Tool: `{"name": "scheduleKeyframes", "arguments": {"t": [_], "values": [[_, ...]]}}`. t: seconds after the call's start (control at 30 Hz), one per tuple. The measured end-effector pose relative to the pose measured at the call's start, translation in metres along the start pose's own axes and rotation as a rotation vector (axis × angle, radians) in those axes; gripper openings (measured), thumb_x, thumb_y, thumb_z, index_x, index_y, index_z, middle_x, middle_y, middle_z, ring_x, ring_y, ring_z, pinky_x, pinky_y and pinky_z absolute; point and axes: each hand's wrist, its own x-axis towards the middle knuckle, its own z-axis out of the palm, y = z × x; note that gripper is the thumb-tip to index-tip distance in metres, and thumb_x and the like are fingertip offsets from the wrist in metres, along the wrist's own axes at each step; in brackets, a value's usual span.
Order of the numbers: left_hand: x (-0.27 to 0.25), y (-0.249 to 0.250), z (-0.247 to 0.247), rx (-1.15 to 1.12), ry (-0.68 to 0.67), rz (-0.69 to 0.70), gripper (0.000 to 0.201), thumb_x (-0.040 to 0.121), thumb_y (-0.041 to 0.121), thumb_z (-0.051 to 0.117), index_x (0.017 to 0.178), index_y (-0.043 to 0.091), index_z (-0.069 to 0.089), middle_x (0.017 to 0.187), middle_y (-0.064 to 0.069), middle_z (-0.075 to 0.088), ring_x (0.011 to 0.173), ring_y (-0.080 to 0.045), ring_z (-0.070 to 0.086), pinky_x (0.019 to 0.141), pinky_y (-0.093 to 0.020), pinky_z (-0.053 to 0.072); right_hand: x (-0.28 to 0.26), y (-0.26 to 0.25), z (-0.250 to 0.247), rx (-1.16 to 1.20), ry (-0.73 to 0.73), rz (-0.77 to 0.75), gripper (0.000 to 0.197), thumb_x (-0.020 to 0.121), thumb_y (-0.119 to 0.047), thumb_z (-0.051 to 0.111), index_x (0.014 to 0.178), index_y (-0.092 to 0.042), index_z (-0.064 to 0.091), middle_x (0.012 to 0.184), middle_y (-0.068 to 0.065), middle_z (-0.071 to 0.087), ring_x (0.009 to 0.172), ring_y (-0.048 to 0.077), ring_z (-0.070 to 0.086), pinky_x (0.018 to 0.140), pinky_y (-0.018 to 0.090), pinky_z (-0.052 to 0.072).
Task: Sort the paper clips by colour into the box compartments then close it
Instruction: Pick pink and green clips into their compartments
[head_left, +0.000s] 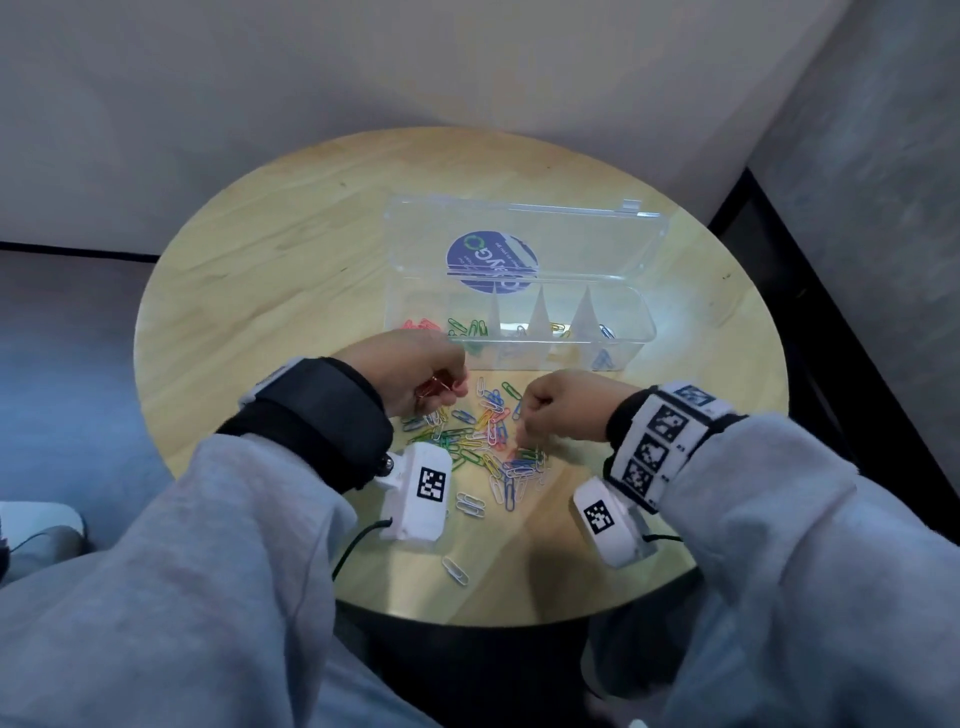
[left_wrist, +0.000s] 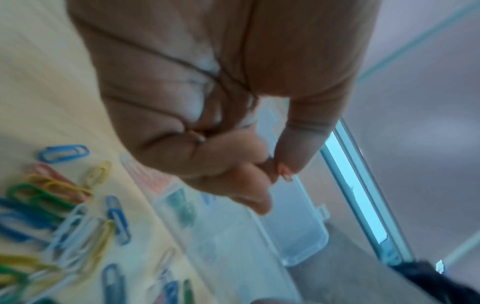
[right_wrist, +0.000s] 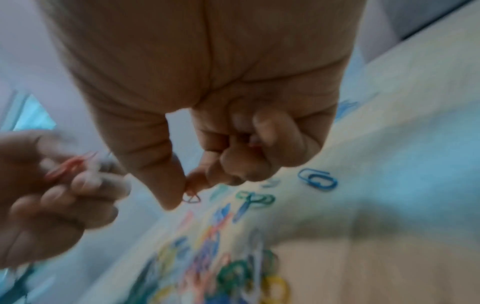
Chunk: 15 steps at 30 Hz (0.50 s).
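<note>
Head view: left hand (head_left: 415, 376) curled round a small bunch of red clips (head_left: 441, 387), held above the bench (head_left: 260, 291). Right hand (head_left: 566, 408) pinches one red clip (right_wrist: 191, 197) between thumb and forefinger, just over the mixed pile of paper clips (head_left: 488, 441). Clear box (head_left: 545, 322) stands open behind the pile, lid (head_left: 524, 239) back; red, green, yellow and blue clips lie in separate compartments.

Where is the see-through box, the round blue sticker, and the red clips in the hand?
box (head_left: 641, 332): head view, front right wall.
blue sticker (head_left: 491, 260): head view, its middle.
red clips (head_left: 439, 387): head view, in left hand's (head_left: 415, 371) grip.
</note>
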Motion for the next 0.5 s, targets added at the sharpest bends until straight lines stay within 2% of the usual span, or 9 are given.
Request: {"name": "scheduleKeyframes", "arguments": {"t": [0.13, 0.2, 0.33, 0.43, 0.5], "values": [[-0.004, 0.004, -0.015, -0.245, 0.032, 0.002, 0.025, 0.085, 0.003, 0.038, 0.062, 0.008, 0.046, 0.053, -0.002, 0.057, 0.035, -0.005, 0.045, 0.031, -0.011, 0.029, -0.005, 0.01, -0.016, 0.542, -0.032, 0.054, 0.026, 0.086, 0.002, 0.057, 0.065, -0.011, 0.048, 0.045, -0.004, 0.054, 0.04, 0.007, 0.046, 0.039, 0.018, 0.037], [-0.006, 0.006, -0.018, -0.309, 0.045, -0.001, 0.024, 0.084, 0.003, 0.039, 0.062, 0.01, 0.044, 0.048, 0.0, 0.057, 0.034, -0.005, 0.044, 0.03, -0.01, 0.029, -0.006, 0.014, -0.02, 0.739, -0.067, 0.061, 0.029, 0.087, 0.008, 0.053, 0.065, -0.009, 0.045, 0.045, -0.001, 0.055, 0.036, 0.006, 0.047, 0.035, 0.016, 0.038], [-0.007, 0.004, -0.018, -0.318, 0.023, -0.015, 0.025, 0.083, 0.004, 0.04, 0.06, 0.013, 0.044, 0.051, 0.001, 0.053, 0.035, -0.005, 0.041, 0.032, -0.01, 0.028, -0.005, 0.015, -0.018, 0.942, -0.078, 0.057, 0.025, 0.088, 0.011, 0.046, 0.073, -0.008, 0.049, 0.051, 0.003, 0.055, 0.038, 0.008, 0.05, 0.036, 0.016, 0.041], [-0.009, 0.003, -0.021, -0.333, 0.02, -0.009, 0.026, 0.081, 0.002, 0.038, 0.06, 0.014, 0.045, 0.052, 0.001, 0.049, 0.037, -0.006, 0.04, 0.034, -0.01, 0.028, -0.004, 0.013, -0.016, 1.011, -0.085, 0.069, 0.027, 0.09, 0.01, 0.036, 0.083, -0.007, 0.055, 0.061, 0.006, 0.049, 0.041, 0.009, 0.05, 0.04, 0.016, 0.043], [-0.01, 0.004, -0.026, -0.367, 0.036, 0.001, 0.025, 0.08, 0.001, 0.036, 0.061, 0.014, 0.046, 0.052, 0.0, 0.048, 0.037, -0.007, 0.04, 0.035, -0.01, 0.028, -0.003, 0.013, -0.015, 1.017, -0.088, 0.086, 0.03, 0.089, 0.009, 0.031, 0.08, -0.006, 0.055, 0.065, 0.007, 0.045, 0.045, 0.011, 0.048, 0.04, 0.017, 0.043]]}}
